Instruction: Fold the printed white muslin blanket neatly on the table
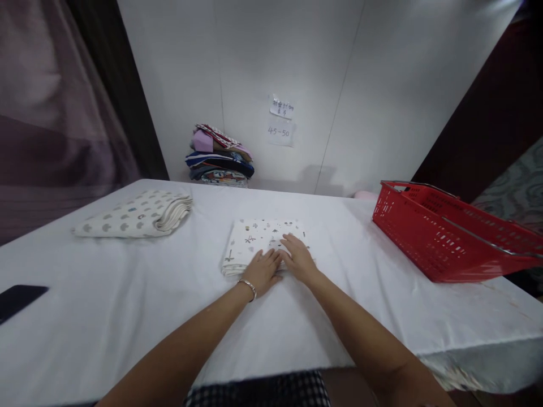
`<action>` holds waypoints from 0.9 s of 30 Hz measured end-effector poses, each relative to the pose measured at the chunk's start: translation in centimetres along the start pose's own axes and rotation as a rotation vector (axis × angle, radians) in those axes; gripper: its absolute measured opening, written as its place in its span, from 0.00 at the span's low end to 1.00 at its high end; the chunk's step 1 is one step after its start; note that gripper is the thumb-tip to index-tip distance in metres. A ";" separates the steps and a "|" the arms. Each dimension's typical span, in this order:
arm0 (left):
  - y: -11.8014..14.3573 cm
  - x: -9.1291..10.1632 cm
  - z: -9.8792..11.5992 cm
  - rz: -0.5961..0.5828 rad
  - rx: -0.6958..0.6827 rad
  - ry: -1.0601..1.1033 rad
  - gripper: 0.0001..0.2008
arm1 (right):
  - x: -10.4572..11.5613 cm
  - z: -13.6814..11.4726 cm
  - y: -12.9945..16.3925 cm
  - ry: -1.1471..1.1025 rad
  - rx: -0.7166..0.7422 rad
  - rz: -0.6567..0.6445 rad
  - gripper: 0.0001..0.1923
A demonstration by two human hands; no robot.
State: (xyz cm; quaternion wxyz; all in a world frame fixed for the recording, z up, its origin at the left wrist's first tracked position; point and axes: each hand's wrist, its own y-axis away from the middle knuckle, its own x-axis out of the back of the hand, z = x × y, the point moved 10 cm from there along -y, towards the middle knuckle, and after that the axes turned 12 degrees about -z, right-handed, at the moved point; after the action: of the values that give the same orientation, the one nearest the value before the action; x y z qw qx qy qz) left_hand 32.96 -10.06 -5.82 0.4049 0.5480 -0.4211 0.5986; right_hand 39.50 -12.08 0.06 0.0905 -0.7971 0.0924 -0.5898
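Observation:
A folded white cloth with small dark prints (250, 240) lies in the middle of the white-covered table (127, 316). My left hand (263, 272), with a thin bracelet at the wrist, lies flat on the cloth's near edge. My right hand (298, 259) rests flat beside it on the cloth's near right part. Both palms face down, fingers stretched out and touching the fabric, the two hands side by side.
A second folded cloth with grey prints (136, 215) lies at the far left. A red plastic basket (449, 237) stands at the right. A stack of folded fabrics (220, 155) sits against the back wall under two paper notes (280, 121). A dark phone (19, 299) lies at the left edge.

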 end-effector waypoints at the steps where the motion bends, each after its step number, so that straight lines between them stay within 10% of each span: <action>1: 0.0 0.1 0.0 0.001 -0.001 0.000 0.28 | -0.7 0.3 -0.6 0.017 -0.043 -0.048 0.21; 8: 1.9 0.3 -0.1 -0.002 0.051 0.029 0.27 | -5.5 3.7 -0.5 0.143 -0.258 -0.291 0.27; 22: 9.6 4.6 -6.8 0.224 0.390 0.109 0.17 | -5.9 3.7 -0.3 0.154 -0.239 -0.268 0.27; 27: 8.2 6.9 -9.4 0.229 0.537 0.144 0.21 | -5.9 3.7 -0.4 0.153 -0.236 -0.242 0.26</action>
State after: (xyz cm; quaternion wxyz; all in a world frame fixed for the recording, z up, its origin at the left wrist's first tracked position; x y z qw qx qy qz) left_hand 21.72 -3.58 0.14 0.2042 0.5407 -0.2770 0.7676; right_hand 41.36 -10.03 -6.36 -0.0828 -0.7604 0.0709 -0.6402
